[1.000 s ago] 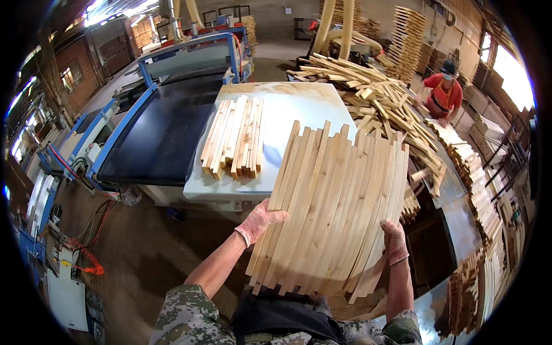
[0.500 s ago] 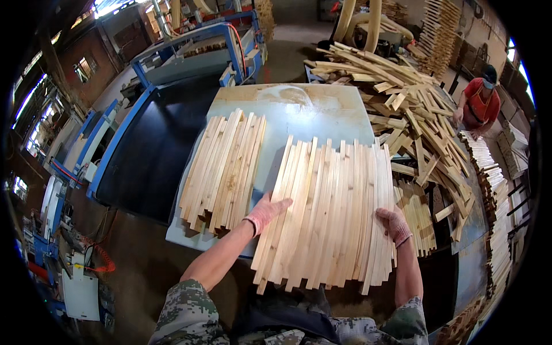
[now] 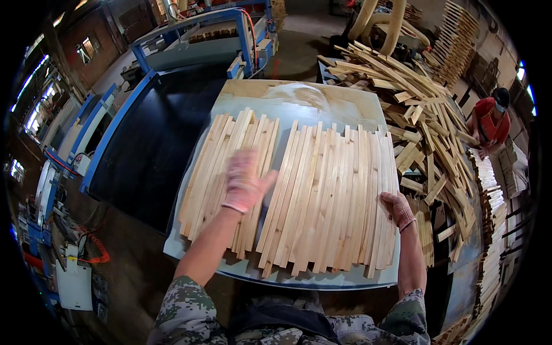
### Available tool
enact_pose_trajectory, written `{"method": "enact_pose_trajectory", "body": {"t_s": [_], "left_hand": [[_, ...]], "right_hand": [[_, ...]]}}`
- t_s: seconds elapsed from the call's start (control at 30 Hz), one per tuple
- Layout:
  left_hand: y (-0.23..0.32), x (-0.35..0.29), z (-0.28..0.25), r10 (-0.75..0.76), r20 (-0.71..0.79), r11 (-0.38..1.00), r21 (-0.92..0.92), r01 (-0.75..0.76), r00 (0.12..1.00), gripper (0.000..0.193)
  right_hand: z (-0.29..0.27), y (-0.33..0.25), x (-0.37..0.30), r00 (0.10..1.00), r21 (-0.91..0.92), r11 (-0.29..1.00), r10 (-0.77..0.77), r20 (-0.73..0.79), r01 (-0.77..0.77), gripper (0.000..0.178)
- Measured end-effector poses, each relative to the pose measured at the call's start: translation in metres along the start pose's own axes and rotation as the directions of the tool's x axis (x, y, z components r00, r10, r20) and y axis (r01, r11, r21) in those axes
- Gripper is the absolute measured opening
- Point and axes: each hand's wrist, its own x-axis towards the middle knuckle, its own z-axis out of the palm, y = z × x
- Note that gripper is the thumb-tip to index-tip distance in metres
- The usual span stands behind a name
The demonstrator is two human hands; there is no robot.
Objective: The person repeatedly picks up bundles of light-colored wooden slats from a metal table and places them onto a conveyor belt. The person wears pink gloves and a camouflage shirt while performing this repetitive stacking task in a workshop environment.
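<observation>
Two flat batches of pale wooden strips lie side by side on a light board. Over the left batch of wooden strips (image 3: 215, 172) is my left hand (image 3: 244, 179) in a pinkish knit glove. It is smeared by motion, but the thumb stands apart from the fingers and nothing is in it. My right hand (image 3: 398, 210), gloved alike, is curled on the right edge of the wider right batch of wooden strips (image 3: 330, 201). The strips' ends are uneven at both the near and far sides. A narrow gap separates the two batches.
The light board (image 3: 345, 98) has a brownish far end. Left of it is a black-surfaced machine (image 3: 155, 144) with a blue frame. A jumbled heap of wooden pieces (image 3: 425, 121) lies to the right. Beyond it, a person in red (image 3: 491, 121) stands by rows of strips (image 3: 489, 184).
The right batch has come down onto the board, further away from me. My left hand has left its edge and moved left over the other batch; my right hand stays at the right edge.
</observation>
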Motion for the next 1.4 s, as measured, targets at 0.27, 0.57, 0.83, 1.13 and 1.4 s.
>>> {"method": "enact_pose_trajectory", "body": {"t_s": [0.27, 0.57, 0.83, 1.13, 1.4], "left_hand": [[-0.198, -0.064, -0.088, -0.647, 0.209, 0.762, 0.2, 0.616, 0.733, 0.092], [-0.423, -0.079, -0.179, -0.728, 0.146, 0.683, 0.236, 0.691, 0.669, 0.09], [-0.661, -0.089, -0.272, -0.749, 0.115, 0.637, 0.397, 0.661, 0.652, 0.093], [-0.818, -0.093, -0.333, -0.813, 0.157, 0.554, 0.51, 0.658, 0.561, 0.099], [-0.853, -0.102, -0.304, -0.748, 0.023, 0.559, 0.56, 0.611, 0.663, 0.097]], "right_hand": [[0.126, 0.011, -0.005, 0.998, 0.065, 0.997, -0.05, 0.03, 0.048, 0.037], [0.377, 0.038, -0.031, 0.998, 0.138, 0.99, -0.019, 0.063, 0.01, 0.051], [0.653, 0.059, -0.055, 0.992, 0.118, 0.991, -0.068, 0.11, 0.055, 0.035], [0.905, 0.088, -0.05, 0.986, 0.201, 0.979, -0.063, 0.157, 0.031, 0.043], [0.933, 0.069, -0.071, 0.999, -0.106, 0.994, 0.026, 0.041, -0.021, 0.043]]}}
